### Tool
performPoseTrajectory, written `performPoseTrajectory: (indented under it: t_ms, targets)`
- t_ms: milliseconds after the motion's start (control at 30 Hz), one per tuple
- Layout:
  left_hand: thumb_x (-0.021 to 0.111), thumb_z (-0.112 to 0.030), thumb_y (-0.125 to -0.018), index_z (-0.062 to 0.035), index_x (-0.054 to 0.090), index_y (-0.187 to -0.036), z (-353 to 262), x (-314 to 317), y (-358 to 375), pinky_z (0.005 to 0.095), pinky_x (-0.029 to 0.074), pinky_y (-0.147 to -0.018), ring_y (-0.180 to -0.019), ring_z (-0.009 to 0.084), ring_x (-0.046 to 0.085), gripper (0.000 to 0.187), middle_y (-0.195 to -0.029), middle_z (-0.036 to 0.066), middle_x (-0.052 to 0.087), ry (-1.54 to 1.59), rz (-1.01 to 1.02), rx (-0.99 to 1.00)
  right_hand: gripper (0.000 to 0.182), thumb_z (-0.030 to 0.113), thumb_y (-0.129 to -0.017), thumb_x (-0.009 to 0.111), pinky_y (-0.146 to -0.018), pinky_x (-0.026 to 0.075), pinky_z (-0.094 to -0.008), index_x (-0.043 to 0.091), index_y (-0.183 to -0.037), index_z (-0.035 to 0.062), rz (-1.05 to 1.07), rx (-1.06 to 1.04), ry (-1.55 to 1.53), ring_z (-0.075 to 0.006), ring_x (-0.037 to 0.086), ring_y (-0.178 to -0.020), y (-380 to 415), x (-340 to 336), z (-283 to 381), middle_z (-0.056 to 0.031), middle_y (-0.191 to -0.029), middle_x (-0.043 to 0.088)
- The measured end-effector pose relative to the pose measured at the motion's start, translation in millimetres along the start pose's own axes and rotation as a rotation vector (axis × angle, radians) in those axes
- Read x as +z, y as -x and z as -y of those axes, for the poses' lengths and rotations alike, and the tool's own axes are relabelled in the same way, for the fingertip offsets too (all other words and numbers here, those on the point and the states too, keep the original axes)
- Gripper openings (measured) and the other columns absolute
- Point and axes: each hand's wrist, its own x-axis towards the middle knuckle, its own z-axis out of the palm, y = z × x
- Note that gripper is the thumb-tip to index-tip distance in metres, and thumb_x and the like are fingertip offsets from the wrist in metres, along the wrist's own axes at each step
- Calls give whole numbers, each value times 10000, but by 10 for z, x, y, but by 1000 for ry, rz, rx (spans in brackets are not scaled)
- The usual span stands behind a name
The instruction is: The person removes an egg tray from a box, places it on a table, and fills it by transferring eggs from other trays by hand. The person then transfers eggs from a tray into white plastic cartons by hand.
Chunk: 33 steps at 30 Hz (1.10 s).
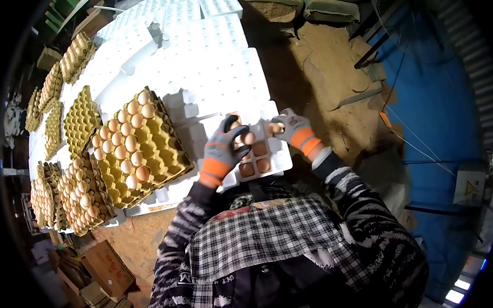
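Note:
My left hand [222,148], in a grey and orange work glove, curls its fingers round eggs [248,138] above a white foam tray [282,154]. In the same kind of glove, my right hand [297,130] grips a brown egg [274,128] at the tray's right edge. Several brown eggs [263,165] sit in the tray's pockets nearest my body. Left of my left hand lies a yellowish pulp egg tray [170,151], its left part filled with eggs [121,138] and its right-hand pockets bare.
White foam trays [211,74] cover the table beyond my hands. Stacked egg-filled pulp trays [79,195] and a bare pulp tray [81,122] stand at left. Cardboard boxes [106,267] lie on the floor lower left. A blue panel [429,109] stands at right.

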Motion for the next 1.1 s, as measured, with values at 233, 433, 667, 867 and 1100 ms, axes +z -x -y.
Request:
performPoseTrajectory:
  t_ms: [233, 433, 667, 867, 1100]
  targets:
    - [683, -96, -833, -234, 647, -1276, 334, 849, -481, 437, 537, -923, -1124, 406, 605, 465, -1340, 141, 577, 2, 66, -214, 397, 357, -889, 653, -865, 542, -409, 642, -1277, 272, -163, -208, -56, -277, 652, -1075, -520, 256, -49, -75, -1257, 589]
    - [698, -55, -843, -183, 583, -1389, 166, 846, -681, 389, 532, -915, -1046, 346, 639, 573, -1247, 140, 606, -11, 10, -337, 419, 255, -879, 699, -951, 508, -417, 634, -1273, 126, -179, -260, -773, -323, 621, -1103, -300, -3, -186, -120, -1244, 604]
    - [552, 48, -807, -72, 554, -1296, -365, 1106, 255, 396, 455, -1010, -1163, 338, 560, 504, -1219, 175, 553, 327, -117, -193, 384, -13, -883, 615, -1006, 498, -332, 638, -1264, 32, 95, -252, -1338, -226, 606, -1194, 18, 916, -340, -119, -1308, 626]
    - [664, -155, -796, -143, 647, -1249, 63, 1861, 440, 445, 400, -1105, -1313, 336, 471, 453, -1356, 122, 563, 66, 461, 449, 355, 11, -940, 635, -919, 536, -292, 594, -1289, -35, 61, -150, -1613, -153, 645, -1046, -384, 247, -378, -109, -1222, 652]
    - [615, 30, -817, -29, 683, -1130, -34, -212, 867, 456, 497, -983, -1113, 360, 642, 326, -1129, 170, 691, 19, -361, 5, 500, 31, -851, 744, -900, 554, -298, 596, -1328, 40, 6, -819, -1146, -188, 662, -1056, -551, -629, 1634, -114, -1210, 651]
